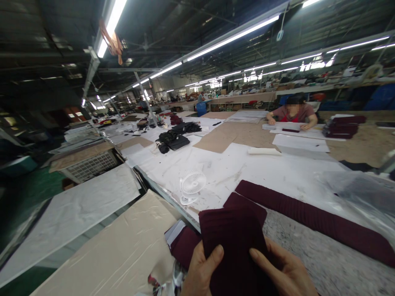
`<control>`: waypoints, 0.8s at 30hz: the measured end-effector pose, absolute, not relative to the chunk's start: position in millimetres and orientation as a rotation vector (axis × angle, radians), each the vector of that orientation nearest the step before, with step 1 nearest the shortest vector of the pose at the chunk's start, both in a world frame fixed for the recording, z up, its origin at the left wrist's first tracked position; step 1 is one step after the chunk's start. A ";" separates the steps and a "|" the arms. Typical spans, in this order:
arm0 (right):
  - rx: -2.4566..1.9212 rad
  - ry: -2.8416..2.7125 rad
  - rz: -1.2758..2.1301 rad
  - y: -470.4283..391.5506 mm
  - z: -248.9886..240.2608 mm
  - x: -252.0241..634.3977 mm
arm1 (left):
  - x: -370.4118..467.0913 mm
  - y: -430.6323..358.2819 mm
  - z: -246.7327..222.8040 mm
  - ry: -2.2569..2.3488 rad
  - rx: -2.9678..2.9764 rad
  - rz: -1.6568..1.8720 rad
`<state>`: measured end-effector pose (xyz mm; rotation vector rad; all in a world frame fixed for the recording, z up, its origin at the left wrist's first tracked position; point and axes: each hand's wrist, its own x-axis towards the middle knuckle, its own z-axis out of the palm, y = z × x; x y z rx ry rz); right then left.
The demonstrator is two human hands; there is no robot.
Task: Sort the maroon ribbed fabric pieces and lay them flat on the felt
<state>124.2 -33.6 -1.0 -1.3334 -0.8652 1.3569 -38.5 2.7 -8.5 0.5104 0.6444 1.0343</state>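
Note:
A dark maroon fabric piece [234, 238] is held up between both hands at the bottom centre. My left hand [202, 269] grips its left edge, thumb on the front face. On the right edge, my right hand [282, 267] pinches the same fabric with the thumb on top. Behind it, another maroon piece [259, 211] lies on the table. A long maroon strip [308, 218] runs from there toward the right edge. Below the table's edge, a maroon stack [185, 246] with pale layers sits left of the held fabric.
A small white fan [191, 185] stands near the edge of the white-covered table [222, 168]. Black fabric [174, 139] is piled farther back. Across the table a person [296, 113] leans over papers beside a maroon pile [344, 125]. Clear plastic [361, 191] lies at right.

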 end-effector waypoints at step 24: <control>-1.345 -1.162 1.342 -32.0 -11.8 131.7 | -62.3 33.5 22.1 0.566 0.355 0.910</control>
